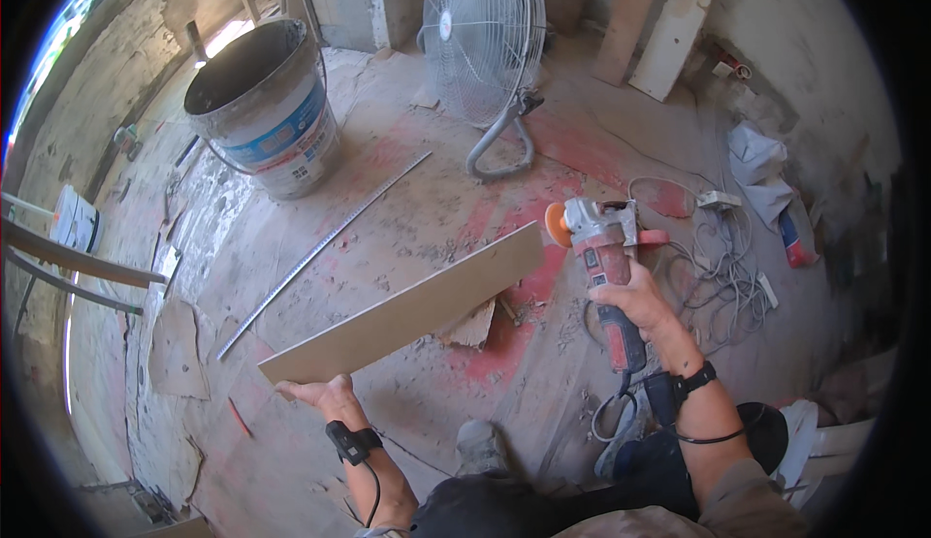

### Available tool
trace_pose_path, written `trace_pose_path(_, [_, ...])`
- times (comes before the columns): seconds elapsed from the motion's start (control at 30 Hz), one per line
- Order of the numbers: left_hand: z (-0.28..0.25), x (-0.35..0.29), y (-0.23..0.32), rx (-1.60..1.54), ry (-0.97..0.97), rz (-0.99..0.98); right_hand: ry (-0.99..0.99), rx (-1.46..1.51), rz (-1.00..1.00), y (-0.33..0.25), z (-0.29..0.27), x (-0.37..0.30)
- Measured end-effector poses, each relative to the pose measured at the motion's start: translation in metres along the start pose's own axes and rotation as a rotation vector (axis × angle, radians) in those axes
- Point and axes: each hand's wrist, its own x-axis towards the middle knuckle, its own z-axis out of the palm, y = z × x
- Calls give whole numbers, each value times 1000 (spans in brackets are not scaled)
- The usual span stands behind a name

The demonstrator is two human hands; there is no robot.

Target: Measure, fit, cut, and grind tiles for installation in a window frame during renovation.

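My left hand grips the lower left end of a long, narrow beige tile strip. The strip slants up to the right, and its far end comes close to an orange disc. That disc sits on the head of a red and grey angle grinder, held by its body in my right hand. Whether disc and strip touch, I cannot tell. A red side handle sticks out to the right of the grinder's head, and a dark cord loops from its lower end.
Beyond the strip lie a metal ruler, a large dusty bucket and a floor fan. Tangled cables and a power strip are at the right. A red pencil-like stick and broken pieces litter the floor.
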Motion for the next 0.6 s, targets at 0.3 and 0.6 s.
trace_pose_path(0.3, [-37,36,10,10,-23,-59,7,-140,44,18,41,12])
trace_pose_path(0.6, [-20,13,-1,-113,15,-90,-41,-564,-114,53,115,26])
